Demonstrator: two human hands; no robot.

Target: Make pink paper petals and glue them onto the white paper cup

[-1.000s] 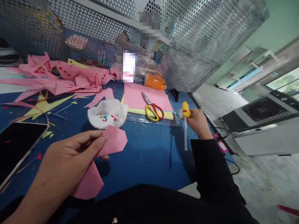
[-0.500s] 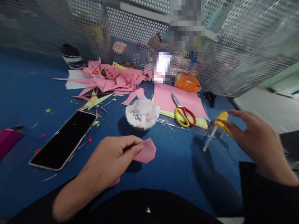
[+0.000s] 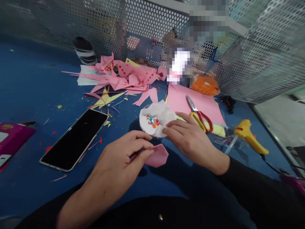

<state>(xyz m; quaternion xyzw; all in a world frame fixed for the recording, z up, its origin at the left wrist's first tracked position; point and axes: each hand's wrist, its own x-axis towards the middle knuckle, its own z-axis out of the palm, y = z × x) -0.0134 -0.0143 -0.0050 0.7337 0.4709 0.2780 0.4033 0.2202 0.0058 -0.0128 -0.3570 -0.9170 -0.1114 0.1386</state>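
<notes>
My left hand (image 3: 124, 159) pinches a small folded piece of pink paper (image 3: 157, 156) between thumb and fingers, low over the table. My right hand (image 3: 193, 140) reaches to the right rim of a small bowl (image 3: 164, 111) lined with white paper. Its fingers are stretched out and slightly apart, touching the lining; the thumb is hidden. Tiny multicoloured paper bits (image 3: 152, 121) lie inside the bowl. To the right, a yellow hot glue gun (image 3: 250, 138) rests on the table with a clear glue stick or nozzle part pointing left.
Scissors (image 3: 200, 114) lie on stacked pink and yellow paper (image 3: 178, 98). Pink scraps (image 3: 133, 76) are heaped at the back, near an orange packet (image 3: 205, 85). A phone (image 3: 76, 140) lies left, beside a magenta packet (image 3: 16, 138). A perforated metal panel (image 3: 154, 19) stands behind.
My right hand has let go of the glue gun and moved left to the bowl. The left hand still holds the pink paper. The view has shifted slightly.
</notes>
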